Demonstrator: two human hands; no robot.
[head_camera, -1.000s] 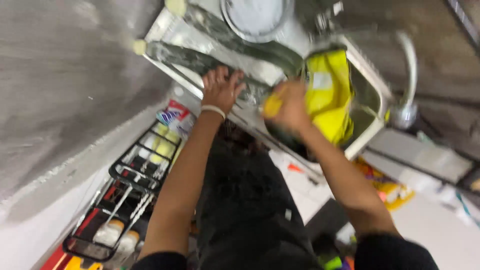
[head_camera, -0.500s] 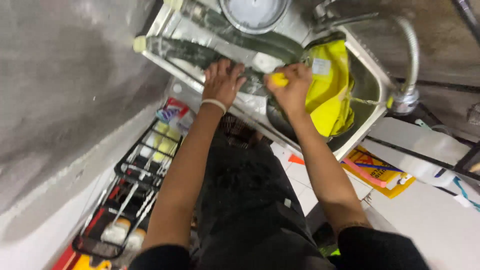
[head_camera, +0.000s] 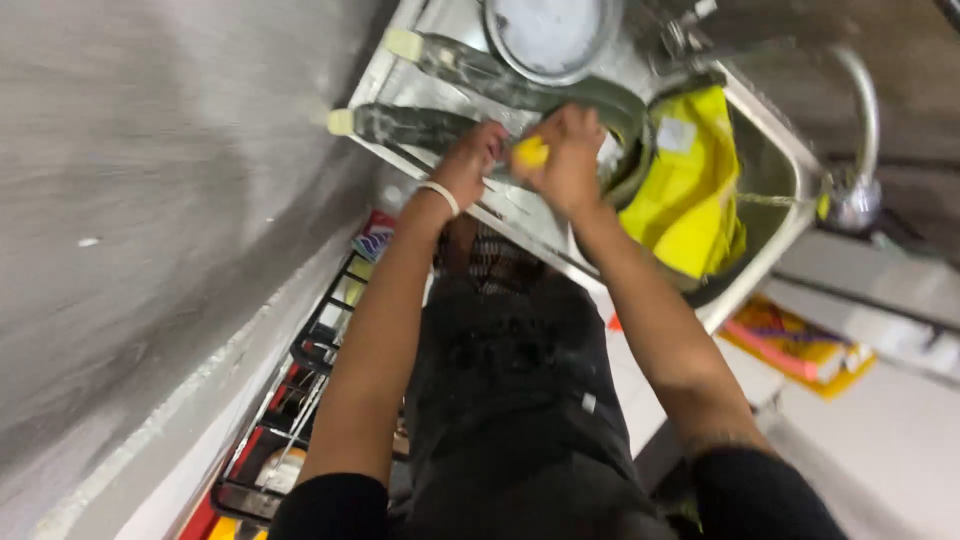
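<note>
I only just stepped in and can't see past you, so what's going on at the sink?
A person stands at a steel sink. The right hand grips a small yellow sponge over a soapy pan, and the left hand rests on a long knife beside it. A yellow bag lies in the basin.

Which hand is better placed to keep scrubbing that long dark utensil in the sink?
Right. The right hand already grips the small yellow scrubber over the long dark utensil, while the left hand rests on it, seemingly steadying it against the steel sink.
</note>
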